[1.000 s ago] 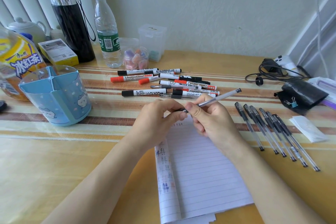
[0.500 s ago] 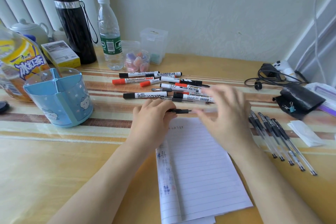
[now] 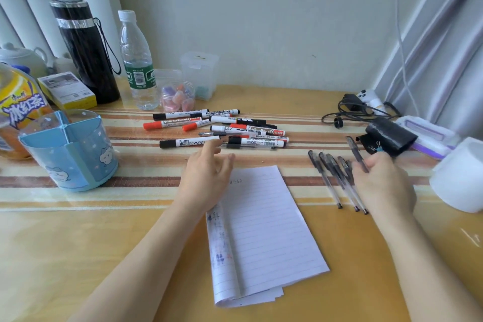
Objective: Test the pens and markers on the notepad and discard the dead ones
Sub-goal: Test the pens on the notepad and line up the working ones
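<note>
right of the notepad | right hand fingers curled on a pen, parallel beside the pen row | left hand fingers spread, crosswise markers just beyond

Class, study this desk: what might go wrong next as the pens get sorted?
1. The right hand holds a pen beside the pen row; dead and working ones may mix.
2. The left hand hovers near the piled markers; a nudge may roll them.
</note>
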